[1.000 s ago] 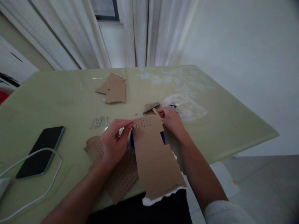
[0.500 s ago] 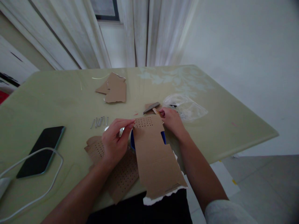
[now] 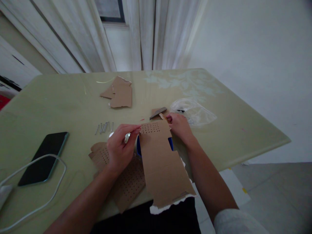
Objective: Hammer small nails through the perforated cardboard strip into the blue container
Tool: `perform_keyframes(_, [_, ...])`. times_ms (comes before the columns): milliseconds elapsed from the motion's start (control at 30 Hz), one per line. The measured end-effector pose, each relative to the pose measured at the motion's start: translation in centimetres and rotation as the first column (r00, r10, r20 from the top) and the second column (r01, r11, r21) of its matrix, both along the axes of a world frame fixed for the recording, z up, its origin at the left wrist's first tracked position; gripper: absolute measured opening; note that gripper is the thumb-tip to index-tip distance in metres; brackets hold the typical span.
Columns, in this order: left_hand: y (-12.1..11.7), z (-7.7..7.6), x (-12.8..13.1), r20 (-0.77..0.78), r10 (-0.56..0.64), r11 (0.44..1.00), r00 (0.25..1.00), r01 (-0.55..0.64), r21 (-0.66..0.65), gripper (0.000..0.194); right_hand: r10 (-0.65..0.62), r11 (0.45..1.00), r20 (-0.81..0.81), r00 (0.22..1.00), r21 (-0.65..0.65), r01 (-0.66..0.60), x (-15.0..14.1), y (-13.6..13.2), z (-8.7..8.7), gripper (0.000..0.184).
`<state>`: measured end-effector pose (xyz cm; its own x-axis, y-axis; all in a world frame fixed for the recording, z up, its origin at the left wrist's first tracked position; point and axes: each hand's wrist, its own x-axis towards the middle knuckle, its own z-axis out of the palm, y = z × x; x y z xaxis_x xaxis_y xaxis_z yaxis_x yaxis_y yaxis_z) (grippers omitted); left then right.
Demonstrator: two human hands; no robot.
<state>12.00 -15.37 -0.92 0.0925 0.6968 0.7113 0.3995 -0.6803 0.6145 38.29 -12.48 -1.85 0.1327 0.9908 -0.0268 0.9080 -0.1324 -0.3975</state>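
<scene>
A long piece of brown cardboard (image 3: 162, 162) with rows of small holes near its far end lies before me, its near edge torn. My left hand (image 3: 122, 144) is closed in a pinch at its far left corner; what the fingertips grip is too small to make out. My right hand (image 3: 179, 125) is wrapped round the wooden handle of a hammer (image 3: 158, 113) just beyond the far right corner. Under the cardboard a blue object (image 3: 170, 143) shows at both sides, mostly hidden. Several nails (image 3: 104, 127) lie in a row left of my left hand.
More perforated cardboard (image 3: 130, 180) lies under my left forearm. Cardboard scraps (image 3: 122, 94) sit farther back, and a clear plastic bag (image 3: 200, 113) lies beyond my right hand. At left are a phone (image 3: 44, 159) and a white cable (image 3: 60, 175). The table edge (image 3: 255, 154) runs along the right.
</scene>
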Motion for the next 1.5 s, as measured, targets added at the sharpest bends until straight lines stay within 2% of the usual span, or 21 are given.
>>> perform_keyframes(600, [0.01, -0.33, -0.07, 0.002, 0.018, 1.0, 1.0, -0.018, 0.004, 0.009, 0.004, 1.0, 0.002, 1.0, 0.024, -0.004, 0.12, 0.07, -0.4, 0.018])
perform_keyframes(833, [0.01, -0.09, 0.09, -0.006, 0.012, 1.0, 1.0, -0.012, 0.025, 0.007, 0.005, 1.0, -0.002, 1.0, 0.012, -0.005, 0.09, 0.07, -0.36, 0.022])
perform_keyframes(967, [0.03, -0.11, 0.04, 0.005, -0.004, 1.0, 1.0, 0.004, 0.028, 0.013, -0.002, 1.0, -0.007, 1.0, 0.012, 0.002, 0.1, 0.06, -0.4, 0.024])
perform_keyframes(1500, [-0.01, -0.39, -0.05, -0.008, 0.029, 1.0, 1.0, -0.029, 0.008, 0.008, -0.002, 1.0, -0.021, 1.0, 0.024, 0.002, -0.02, -0.11, -0.15, 0.02])
